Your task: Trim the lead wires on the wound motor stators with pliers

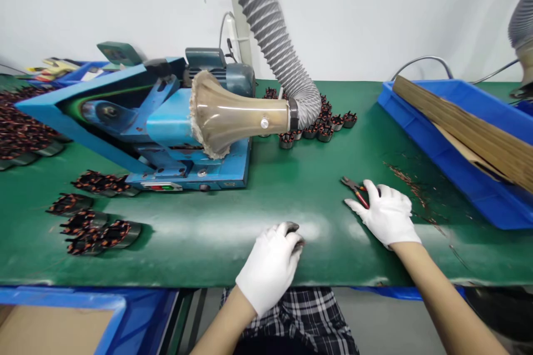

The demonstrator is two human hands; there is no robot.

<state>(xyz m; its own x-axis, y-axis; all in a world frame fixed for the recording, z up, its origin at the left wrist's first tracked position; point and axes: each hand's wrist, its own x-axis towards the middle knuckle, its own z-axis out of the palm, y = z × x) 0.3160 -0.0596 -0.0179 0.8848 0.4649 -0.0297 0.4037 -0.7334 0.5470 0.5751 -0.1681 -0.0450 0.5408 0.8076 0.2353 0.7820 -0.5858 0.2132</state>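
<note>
My left hand [272,263], in a white glove with dark-stained fingertips, is over the front of the green table. Its fingers are loosely curled and nothing shows in them. On the right, my white-gloved right hand [389,213] reaches over a pair of cutting pliers [358,194] with red and black handles. Thumb and forefinger are spread apart around the handles, and the palm hides part of them. The jaws point left, away from the hand. Copper wire scraps [410,183] are scattered just beyond the right hand.
A blue belt machine [170,122] with a suction hood [241,116] and grey hose [270,16] stands at centre-left. Wound motor cores [120,233] sit left, with more cores [325,130] behind the hood. Cardboard [466,122] lies in a blue tray [441,169] at right.
</note>
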